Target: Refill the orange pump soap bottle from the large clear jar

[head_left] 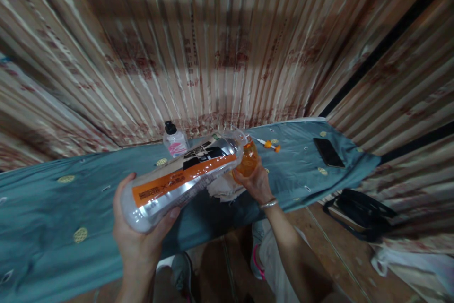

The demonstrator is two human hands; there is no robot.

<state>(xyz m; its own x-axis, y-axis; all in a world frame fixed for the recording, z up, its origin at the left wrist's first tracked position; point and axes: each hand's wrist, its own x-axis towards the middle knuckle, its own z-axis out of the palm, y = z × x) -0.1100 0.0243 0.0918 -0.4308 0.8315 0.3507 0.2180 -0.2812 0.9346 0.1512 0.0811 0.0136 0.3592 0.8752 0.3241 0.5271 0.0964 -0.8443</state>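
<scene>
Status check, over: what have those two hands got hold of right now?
Left hand grips large silver-orange bottle, tipped on its side. Right hand holds small orange bottle at its mouth. White cloth underneath, over the blue-covered table.

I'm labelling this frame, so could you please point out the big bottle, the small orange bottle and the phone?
big bottle (177, 182): head view, on its orange label band.
small orange bottle (248, 161): head view, on its clear orange side.
phone (328, 152): head view, on the middle of its dark screen.
</scene>
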